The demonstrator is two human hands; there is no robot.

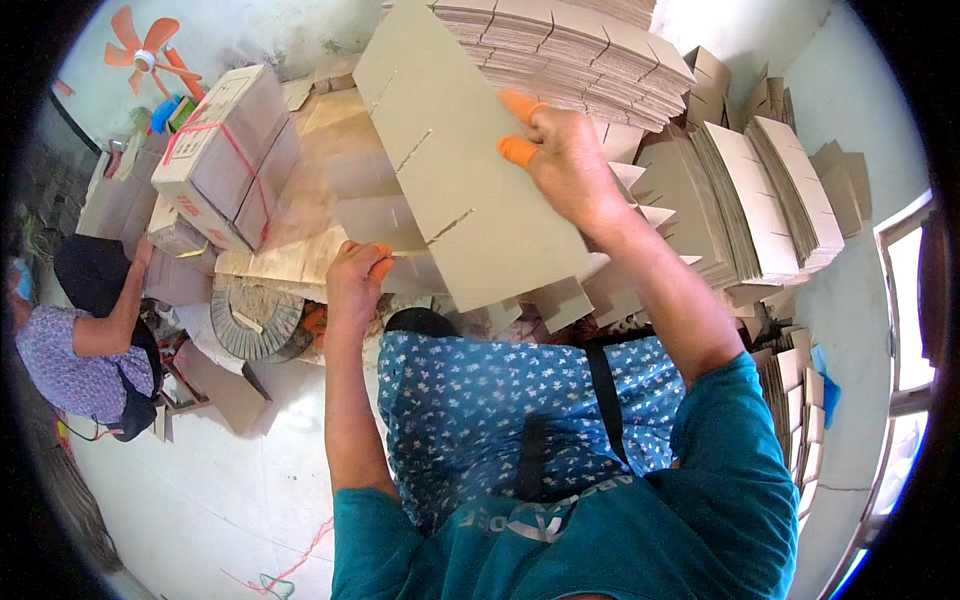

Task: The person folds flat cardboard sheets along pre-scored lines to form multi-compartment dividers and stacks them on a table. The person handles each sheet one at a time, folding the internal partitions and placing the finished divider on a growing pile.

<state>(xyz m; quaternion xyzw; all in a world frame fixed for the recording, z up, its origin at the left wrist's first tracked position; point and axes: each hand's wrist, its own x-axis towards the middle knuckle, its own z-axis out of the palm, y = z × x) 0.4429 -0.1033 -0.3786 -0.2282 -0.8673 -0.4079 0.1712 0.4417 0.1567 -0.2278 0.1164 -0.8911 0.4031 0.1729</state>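
1. Pale, stained walls (845,300) enclose the room; at the right edge, bright light comes through a framed window (908,300).
2. Whitish floor (190,490) spreads across the lower left, marked by thin lines, with a loose pink string (305,555) lying on it.
3. Beyond the person, a tan, worn-looking work surface (315,170) carries a big carton (215,160) tied with red strapping, near its left end.
4. Behind that carton, against the wall, stands an orange fan (143,60).
5. At the surface's near left edge sits a round, grey-ribbed object (255,318); its kind is unclear.
6. Slotted cardboard lies in a tall stack (570,45) at the back, and more leans in upright bundles (750,200) to the right.
7. Slantwise above the work surface is a large slotted cardboard sheet (445,165), its lower end close to the person's blue floral apron (480,420).
8. Gripping that sheet by its right edge is the right hand (568,165), orange covers on thumb and finger.
9. Well apart from it, the left hand (355,285) is curled beside blurred cardboard pieces (375,215); whether it pinches one cannot be told.
10. Far left, a co-worker (90,345) in a patterned top and dark hat reaches toward the cartons.
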